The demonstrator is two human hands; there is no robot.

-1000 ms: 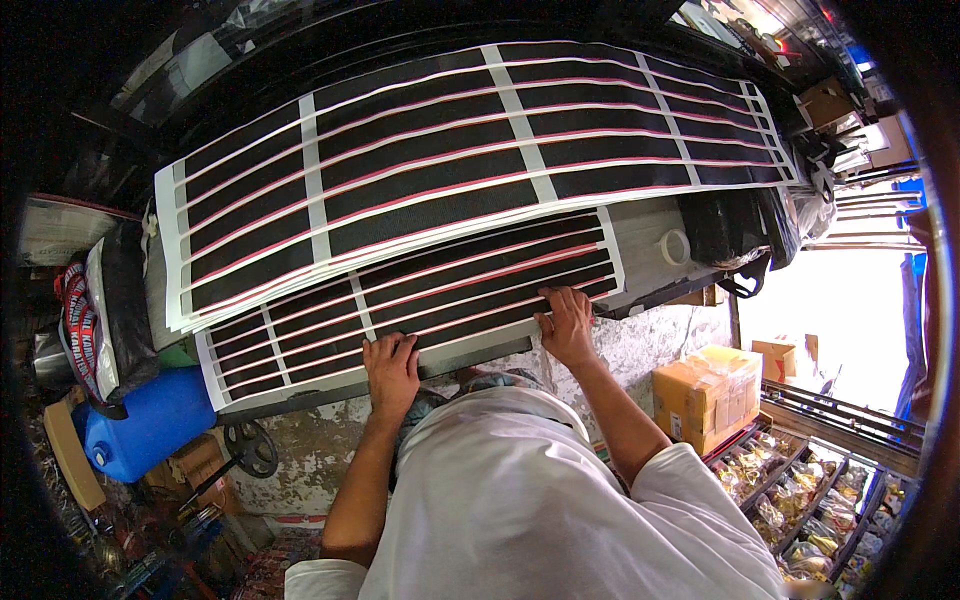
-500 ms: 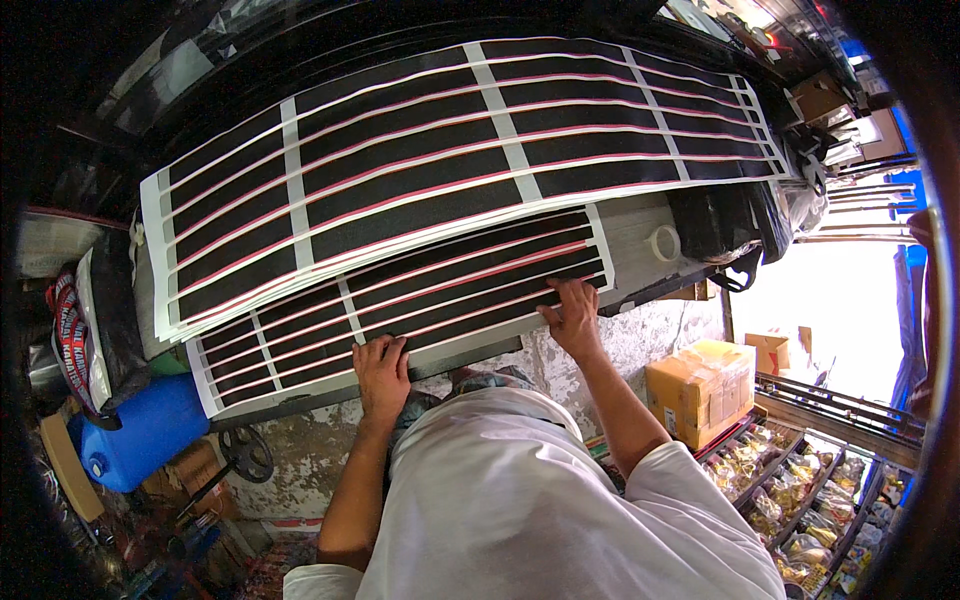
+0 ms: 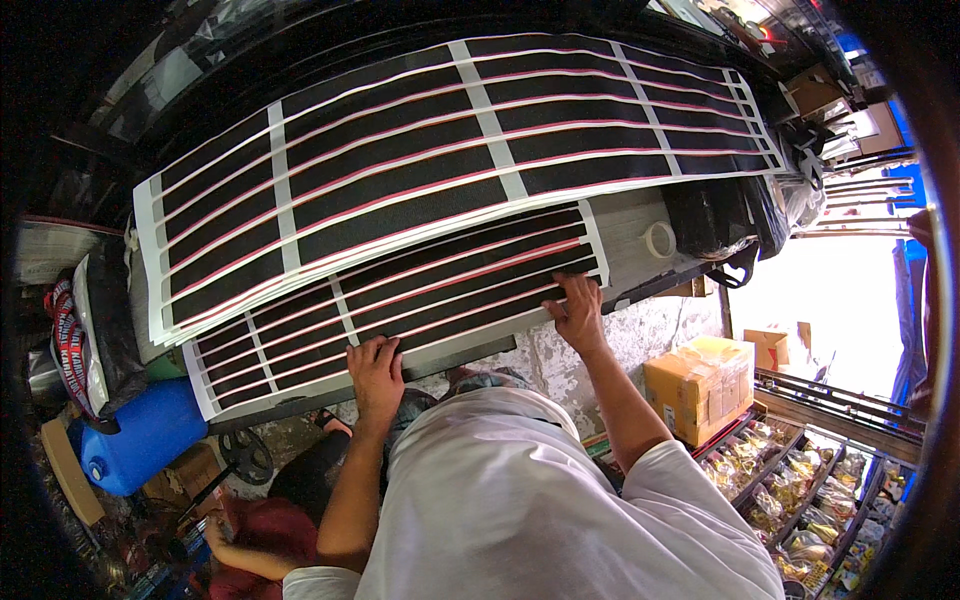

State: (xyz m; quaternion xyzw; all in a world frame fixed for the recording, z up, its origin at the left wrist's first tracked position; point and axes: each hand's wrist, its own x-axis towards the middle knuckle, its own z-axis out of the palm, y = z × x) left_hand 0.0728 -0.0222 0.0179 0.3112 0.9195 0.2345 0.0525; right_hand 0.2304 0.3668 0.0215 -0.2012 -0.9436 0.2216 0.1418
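Observation:
A narrow white sheet printed with black panels and thin red-and-white stripes [image 3: 420, 310] lies along the near side of the grey table. My left hand [image 3: 376, 385] rests its fingertips on the sheet's near edge, left of its middle. Near the sheet's right end, my right hand [image 3: 578, 315] touches the same edge, thumb apart from the fingers. Both hands are open, and neither lifts the paper. A larger stack of similar striped sheets [image 3: 380, 185] lies behind, its front edge overlapping the narrow sheet's far part.
A tape roll [image 3: 660, 240] and black plastic bundle [image 3: 712, 215] lie at the table's right. Lower left are a blue drum [image 3: 145, 435], a black handwheel [image 3: 246, 455] and a person in red [image 3: 265, 545]. A taped carton [image 3: 700, 388] stands right, above racks of bagged items [image 3: 800, 500].
Another person in red, with an arm and a sandalled foot showing, has come into view at the lower left. The table and sheets appear slightly shifted left; my hands stay on the sheet's edge.

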